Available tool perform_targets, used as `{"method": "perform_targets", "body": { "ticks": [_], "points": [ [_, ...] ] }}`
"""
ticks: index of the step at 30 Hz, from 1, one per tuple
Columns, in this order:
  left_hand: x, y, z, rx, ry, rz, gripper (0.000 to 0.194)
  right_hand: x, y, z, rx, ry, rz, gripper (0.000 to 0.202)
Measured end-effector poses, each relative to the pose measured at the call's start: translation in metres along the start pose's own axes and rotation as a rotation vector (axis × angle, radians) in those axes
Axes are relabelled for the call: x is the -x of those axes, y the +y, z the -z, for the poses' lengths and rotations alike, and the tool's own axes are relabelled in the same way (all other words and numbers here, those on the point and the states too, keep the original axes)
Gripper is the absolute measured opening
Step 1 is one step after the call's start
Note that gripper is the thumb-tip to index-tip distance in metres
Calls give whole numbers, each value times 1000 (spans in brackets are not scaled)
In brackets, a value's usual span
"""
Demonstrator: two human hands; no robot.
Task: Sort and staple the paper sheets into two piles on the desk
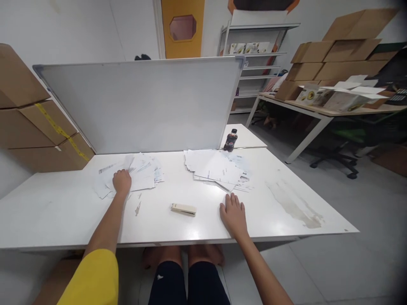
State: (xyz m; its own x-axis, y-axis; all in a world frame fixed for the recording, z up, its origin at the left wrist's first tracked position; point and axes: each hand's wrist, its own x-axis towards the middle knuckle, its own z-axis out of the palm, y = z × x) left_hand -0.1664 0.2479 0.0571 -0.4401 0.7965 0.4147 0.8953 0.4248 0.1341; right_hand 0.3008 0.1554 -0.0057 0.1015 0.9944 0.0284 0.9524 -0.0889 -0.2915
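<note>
My left hand (122, 182) is closed at the left pile of papers (143, 173), its fingers curled on a sheet whose raised edge shows just beyond them. My right hand (234, 214) lies flat on the white table with its fingers spread, just below the right pile of papers (213, 165). That pile is loosely stacked, with uneven edges. Between my hands, nearer the front edge, a cream stapler (183, 209) rests on the table, touched by neither hand.
A whiteboard (143, 106) stands along the back of the table (152, 228). A dark bottle (230, 140) stands behind the right papers. Cardboard boxes (28, 127) are stacked at the left; more boxes sit on another table (295, 107) at the right.
</note>
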Motion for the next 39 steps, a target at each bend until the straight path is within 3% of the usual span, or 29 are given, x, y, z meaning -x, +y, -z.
{"method": "perform_targets", "body": {
  "ticks": [4, 9, 12, 14, 16, 18, 20, 23, 28, 32, 35, 39],
  "points": [
    [61, 14, 13, 202, 45, -116, 52, -3, 1, 4, -32, -7, -9, 62],
    [199, 64, 37, 497, 120, -343, 53, 8, 4, 19, -283, 40, 71, 52],
    [287, 106, 56, 607, 35, -433, 60, 54, -6, 12, -620, -78, 300, 43],
    [330, 130, 67, 631, -73, -624, 63, 100, -18, -2, -906, -208, 426, 56],
    [353, 148, 76, 597, -185, -751, 64, 145, -26, -18, -1272, -273, 228, 65],
    [359, 157, 84, 550, -285, -861, 65, 177, -29, -29, -1553, -229, -61, 71],
    [355, 161, 90, 522, -369, -1002, 66, 195, -27, -33, -1710, -178, -226, 76],
    [345, 166, 95, 511, -455, -1193, 65, 200, -20, -27, -1774, -131, -257, 79],
    [321, 181, 93, 506, -468, -1340, 57, 177, -19, -12, -1855, 67, -445, 78],
    [281, 176, 87, 442, -385, -1307, 65, 151, -24, -8, -1922, 164, -462, 83],
    [253, 158, 76, 383, -334, -1202, 66, 138, -23, -13, -1857, 143, -451, 89],
    [247, 135, 58, 377, -258, -1171, 46, 131, -18, -19, -1761, 96, -507, 86]
  ]
}}
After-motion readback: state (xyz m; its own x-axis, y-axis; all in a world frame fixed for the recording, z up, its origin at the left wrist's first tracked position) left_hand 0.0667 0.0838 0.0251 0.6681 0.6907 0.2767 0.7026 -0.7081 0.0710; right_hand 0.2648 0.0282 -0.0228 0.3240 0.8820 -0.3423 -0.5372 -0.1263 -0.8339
